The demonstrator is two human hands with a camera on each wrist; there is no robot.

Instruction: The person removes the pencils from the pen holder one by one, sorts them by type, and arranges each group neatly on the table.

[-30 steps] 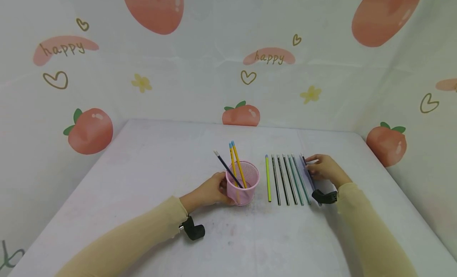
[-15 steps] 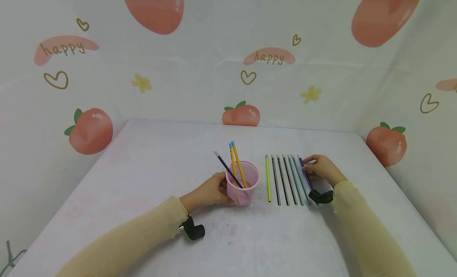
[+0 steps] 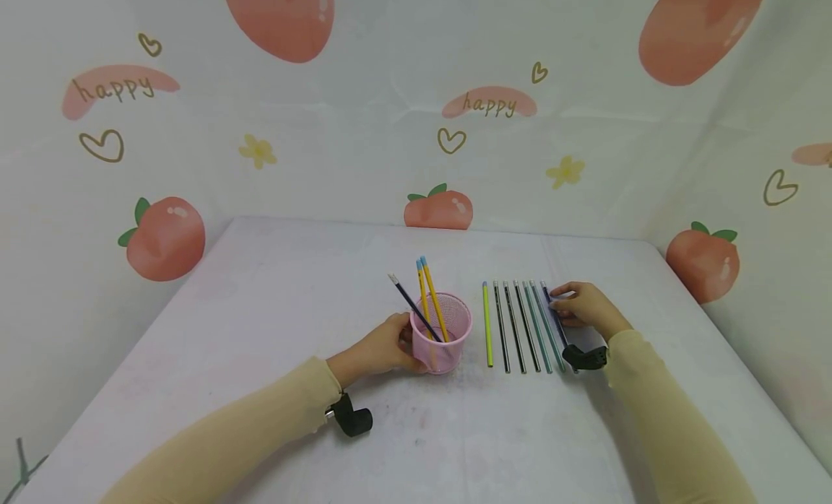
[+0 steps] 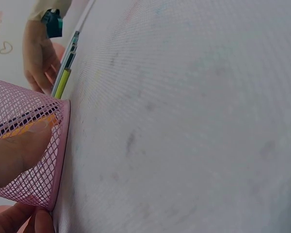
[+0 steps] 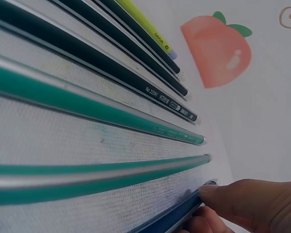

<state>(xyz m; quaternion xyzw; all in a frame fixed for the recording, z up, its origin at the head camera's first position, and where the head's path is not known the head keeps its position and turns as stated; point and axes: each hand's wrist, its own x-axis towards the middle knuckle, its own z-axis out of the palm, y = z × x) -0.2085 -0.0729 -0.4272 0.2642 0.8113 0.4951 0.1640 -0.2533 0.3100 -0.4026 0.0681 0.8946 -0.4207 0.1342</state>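
My left hand (image 3: 383, 345) grips the side of a pink mesh pencil cup (image 3: 437, 358), which stands upright on the table. In the left wrist view, the thumb (image 4: 24, 150) lies along the mesh. Two yellow pencils (image 3: 434, 298) and a dark pencil (image 3: 408, 296) lean inside the cup. My right hand (image 3: 590, 309) pinches a dark blue pencil (image 5: 169, 221) near its far end, at the right end of a row of pencils. The right wrist view shows the thumb (image 5: 247, 199) on top of it. Some of its fingers are hidden.
Left of the blue pencil lie two green pencils (image 5: 111, 174), three black pencils (image 5: 102, 68) and a yellow-green pencil (image 3: 487, 327), side by side. The white table (image 3: 312, 266) meets a printed backdrop (image 3: 351, 172) behind and at both sides.
My right hand has shifted slightly left with the blue pencil, which now lies closer to and more in line with the green pencils. The left hand and cup have stayed put.
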